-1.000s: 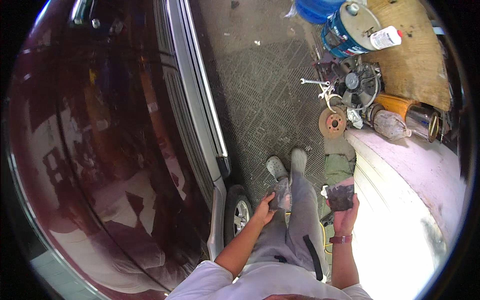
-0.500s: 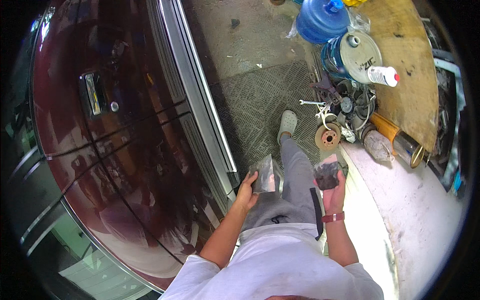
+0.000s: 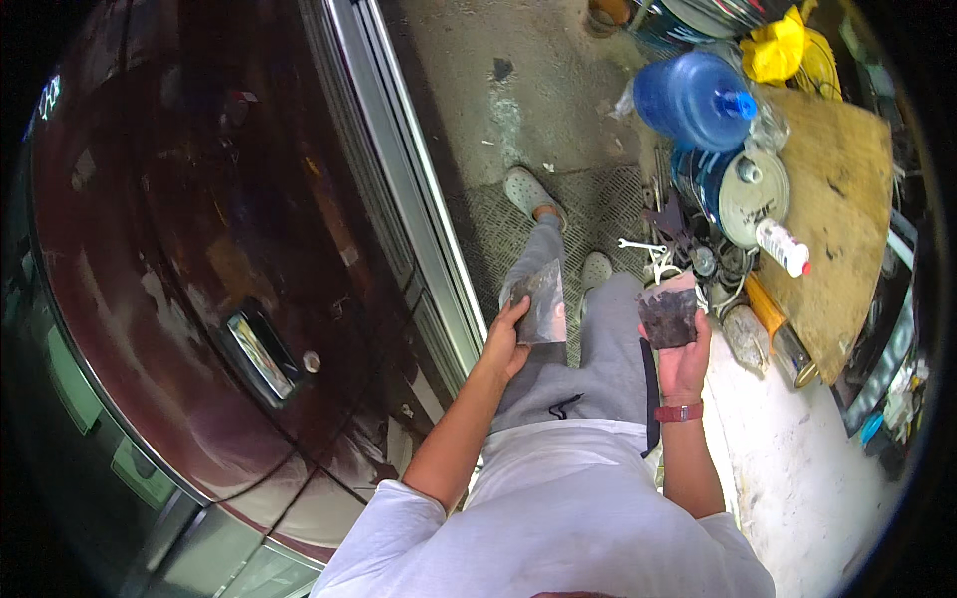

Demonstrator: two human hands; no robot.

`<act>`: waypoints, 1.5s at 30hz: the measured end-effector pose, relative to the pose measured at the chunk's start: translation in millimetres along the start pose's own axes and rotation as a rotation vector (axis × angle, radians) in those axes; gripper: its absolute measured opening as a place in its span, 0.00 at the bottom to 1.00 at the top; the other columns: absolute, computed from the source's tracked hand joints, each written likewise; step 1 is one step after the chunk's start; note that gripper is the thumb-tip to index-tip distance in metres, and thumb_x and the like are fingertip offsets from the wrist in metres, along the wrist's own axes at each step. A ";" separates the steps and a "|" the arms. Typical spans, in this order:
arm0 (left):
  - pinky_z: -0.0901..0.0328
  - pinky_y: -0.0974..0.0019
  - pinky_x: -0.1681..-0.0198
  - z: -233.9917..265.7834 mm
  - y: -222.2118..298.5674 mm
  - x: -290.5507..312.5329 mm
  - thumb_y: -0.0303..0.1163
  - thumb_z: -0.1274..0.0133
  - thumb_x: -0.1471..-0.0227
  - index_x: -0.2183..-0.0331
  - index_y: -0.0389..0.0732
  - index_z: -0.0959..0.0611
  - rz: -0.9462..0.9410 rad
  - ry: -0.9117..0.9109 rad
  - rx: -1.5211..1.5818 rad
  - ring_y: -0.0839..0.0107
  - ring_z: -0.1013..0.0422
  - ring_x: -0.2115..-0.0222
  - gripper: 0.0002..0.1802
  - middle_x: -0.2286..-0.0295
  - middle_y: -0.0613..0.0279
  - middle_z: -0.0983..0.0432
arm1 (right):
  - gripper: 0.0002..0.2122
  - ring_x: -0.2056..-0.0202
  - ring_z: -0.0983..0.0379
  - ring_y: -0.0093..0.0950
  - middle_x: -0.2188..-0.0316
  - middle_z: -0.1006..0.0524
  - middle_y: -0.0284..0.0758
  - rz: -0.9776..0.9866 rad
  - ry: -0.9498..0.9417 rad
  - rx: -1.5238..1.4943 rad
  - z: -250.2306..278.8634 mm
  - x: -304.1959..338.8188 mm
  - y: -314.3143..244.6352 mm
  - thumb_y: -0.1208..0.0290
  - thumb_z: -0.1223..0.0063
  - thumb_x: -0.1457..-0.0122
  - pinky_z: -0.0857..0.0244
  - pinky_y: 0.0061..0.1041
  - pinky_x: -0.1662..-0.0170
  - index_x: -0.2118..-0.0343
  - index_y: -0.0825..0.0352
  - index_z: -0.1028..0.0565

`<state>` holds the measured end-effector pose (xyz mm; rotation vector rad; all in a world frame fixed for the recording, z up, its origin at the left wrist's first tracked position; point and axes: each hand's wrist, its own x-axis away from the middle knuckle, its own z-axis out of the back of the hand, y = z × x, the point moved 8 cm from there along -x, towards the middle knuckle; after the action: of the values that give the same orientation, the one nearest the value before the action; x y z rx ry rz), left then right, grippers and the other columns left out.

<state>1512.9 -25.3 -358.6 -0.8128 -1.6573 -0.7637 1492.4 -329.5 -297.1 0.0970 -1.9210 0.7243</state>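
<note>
My left hand (image 3: pixel 505 344) grips a thin, greyish, rectangular sheet (image 3: pixel 544 305) by its left edge, thumb on top. The sheet has a glossy look with a pale pinkish corner; its exact kind cannot be told. In my right hand (image 3: pixel 686 365), palm up, rests a flat, square piece (image 3: pixel 669 317), dark and smeared with pink along its far edge. Fingers curl around its right side. Both pieces are held apart, above my legs at about waist height.
A maroon car (image 3: pixel 169 249) with a chrome door handle (image 3: pixel 261 357) stands close on my left. Ahead right are a blue water jug (image 3: pixel 683 100), a drum (image 3: pixel 738 204), a white bottle (image 3: pixel 782 246), a wrench (image 3: pixel 641 245) and a wooden board (image 3: pixel 847 199). A textured mat (image 3: pixel 618 199) lies underfoot.
I have stepped forward, so the car's door handle and the clutter on the right sit lower in view. A second shoe now shows. Both hands still hold their pieces, slightly raised in the picture.
</note>
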 end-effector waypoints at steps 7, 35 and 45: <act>0.30 0.58 0.40 -53.4 135.3 -28.0 0.36 0.44 0.32 0.37 0.43 0.27 -0.046 -0.004 0.077 0.65 0.24 0.45 0.26 0.45 0.60 0.22 | 0.23 0.43 0.23 0.36 0.43 0.21 0.37 -0.040 -0.090 -0.043 -153.7 -53.7 -14.1 0.51 0.49 0.28 0.25 0.49 0.46 0.39 0.62 0.27; 0.31 0.58 0.40 -333.7 540.8 -192.6 0.39 0.42 0.33 0.36 0.43 0.27 -0.031 0.033 0.174 0.67 0.25 0.45 0.29 0.44 0.63 0.22 | 0.24 0.41 0.24 0.38 0.41 0.22 0.37 -0.138 0.009 0.105 -542.0 -341.3 -206.6 0.49 0.51 0.28 0.27 0.56 0.44 0.39 0.62 0.27; 0.43 0.60 0.31 -342.9 818.0 -272.3 0.49 0.45 0.31 0.29 0.33 0.38 -0.538 0.206 -0.666 0.58 0.33 0.36 0.42 0.37 0.44 0.30 | 0.24 0.42 0.23 0.36 0.42 0.21 0.37 -0.143 -0.069 0.059 -752.0 -434.9 -208.7 0.50 0.51 0.28 0.25 0.47 0.43 0.38 0.64 0.28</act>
<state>2420.6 116.1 -489.2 -0.6950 -1.4462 -1.7767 2375.8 -212.6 -361.9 0.2967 -1.9363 0.6883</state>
